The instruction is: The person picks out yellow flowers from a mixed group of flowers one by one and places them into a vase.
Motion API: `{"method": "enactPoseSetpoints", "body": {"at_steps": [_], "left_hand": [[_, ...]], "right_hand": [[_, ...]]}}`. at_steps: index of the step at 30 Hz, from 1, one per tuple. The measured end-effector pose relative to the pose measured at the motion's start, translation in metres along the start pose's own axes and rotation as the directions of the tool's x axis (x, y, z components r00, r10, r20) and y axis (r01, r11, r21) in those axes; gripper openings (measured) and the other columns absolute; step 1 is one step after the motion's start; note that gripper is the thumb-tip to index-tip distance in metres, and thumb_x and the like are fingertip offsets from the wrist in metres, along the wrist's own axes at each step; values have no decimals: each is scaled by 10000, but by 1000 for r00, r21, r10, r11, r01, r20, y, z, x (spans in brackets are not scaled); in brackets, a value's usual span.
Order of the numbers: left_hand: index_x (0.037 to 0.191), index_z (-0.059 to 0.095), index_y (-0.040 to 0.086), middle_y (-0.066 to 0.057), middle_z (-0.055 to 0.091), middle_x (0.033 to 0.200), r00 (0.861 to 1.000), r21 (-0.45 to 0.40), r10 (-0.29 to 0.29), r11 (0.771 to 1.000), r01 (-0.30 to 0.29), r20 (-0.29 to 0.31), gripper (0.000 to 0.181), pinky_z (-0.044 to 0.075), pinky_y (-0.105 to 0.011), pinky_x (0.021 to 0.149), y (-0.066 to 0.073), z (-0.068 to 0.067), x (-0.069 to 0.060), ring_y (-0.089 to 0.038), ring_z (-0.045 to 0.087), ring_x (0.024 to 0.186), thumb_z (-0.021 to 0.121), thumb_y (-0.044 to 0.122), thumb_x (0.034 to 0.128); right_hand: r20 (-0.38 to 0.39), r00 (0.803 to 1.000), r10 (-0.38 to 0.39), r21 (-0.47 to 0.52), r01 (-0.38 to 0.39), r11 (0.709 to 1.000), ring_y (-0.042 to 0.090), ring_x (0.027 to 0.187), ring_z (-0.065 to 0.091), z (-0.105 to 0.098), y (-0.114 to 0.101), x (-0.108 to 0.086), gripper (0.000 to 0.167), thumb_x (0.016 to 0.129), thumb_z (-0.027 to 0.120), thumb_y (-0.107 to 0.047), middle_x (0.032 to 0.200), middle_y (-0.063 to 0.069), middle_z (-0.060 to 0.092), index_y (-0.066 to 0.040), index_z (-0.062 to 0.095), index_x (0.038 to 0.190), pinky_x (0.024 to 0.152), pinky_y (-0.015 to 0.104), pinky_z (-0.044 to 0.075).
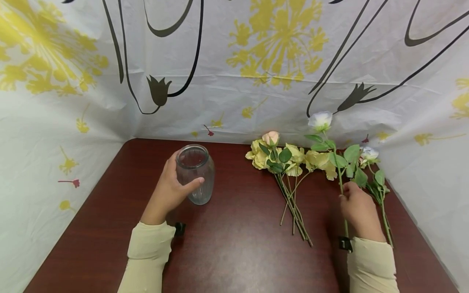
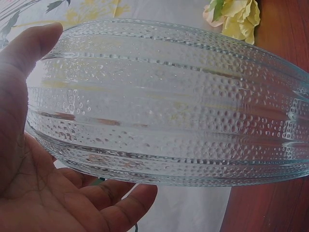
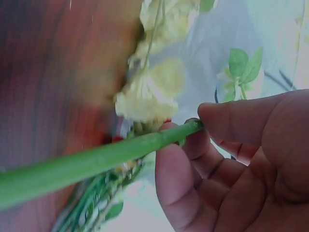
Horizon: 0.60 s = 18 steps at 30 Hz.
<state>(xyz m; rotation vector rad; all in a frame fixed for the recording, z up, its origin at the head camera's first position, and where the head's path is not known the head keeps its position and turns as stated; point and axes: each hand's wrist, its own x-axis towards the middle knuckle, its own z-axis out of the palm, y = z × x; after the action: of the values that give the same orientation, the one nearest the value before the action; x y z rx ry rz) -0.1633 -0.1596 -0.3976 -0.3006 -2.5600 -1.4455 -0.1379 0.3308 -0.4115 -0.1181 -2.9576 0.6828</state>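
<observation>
My left hand point(image 1: 167, 194) holds a clear glass vase point(image 1: 206, 173) by its side, with the thumb across the front. The vase stands upright on the table, and its dimpled, ribbed glass point(image 2: 159, 106) fills much of the left wrist view. Between thumb and fingers my right hand point(image 1: 360, 211) pinches the green stem point(image 3: 96, 158) of a white artificial rose point(image 1: 320, 121). That rose is upright, with its bloom above the hand and the stem's lower end beside the wrist. Another pale rose point(image 1: 368, 155) lies just beyond the right hand.
Several yellow flowers point(image 1: 259, 156) and a peach rose point(image 1: 271, 138) lie in a bunch at the back of the dark red table point(image 1: 242, 252), stems point(image 1: 293, 207) toward me. A patterned white sheet point(image 1: 227, 101) hangs close behind the table and along both sides.
</observation>
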Motion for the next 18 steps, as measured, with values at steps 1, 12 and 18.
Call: {"method": "enactPoseSetpoints", "body": {"at_steps": [1,12,18], "left_hand": [[1551,237,234,-106,358,1451,1000,2,-1,1000,1,0,978,387,-616,992,0,0,0,-279,391,1297,828,398,790],[1554,230,230,-109,351,1458,1000,1,-7,1000,7,1,982,383,-609,997,0,0,0,-282,390,1297,827,401,792],[1554,229,236,-104,350,1458,1000,-6,-10,1000,11,7,983,389,-609,995,0,0,0,-280,390,1295,826,409,793]], "right_hand": [[-15,1000,8,-2,-8,1000,481,856,591,-2,3,-1,259,972,505,-42,1048,340,590,91,461,1190,680,564,450],[-151,975,164,-48,-173,984,571,877,527,-18,44,-6,289,986,464,-71,1034,384,565,101,476,1217,731,631,396],[-183,964,194,-55,-207,977,621,905,505,-21,65,-10,310,952,431,-51,1061,431,545,140,468,1194,740,638,406]]}}
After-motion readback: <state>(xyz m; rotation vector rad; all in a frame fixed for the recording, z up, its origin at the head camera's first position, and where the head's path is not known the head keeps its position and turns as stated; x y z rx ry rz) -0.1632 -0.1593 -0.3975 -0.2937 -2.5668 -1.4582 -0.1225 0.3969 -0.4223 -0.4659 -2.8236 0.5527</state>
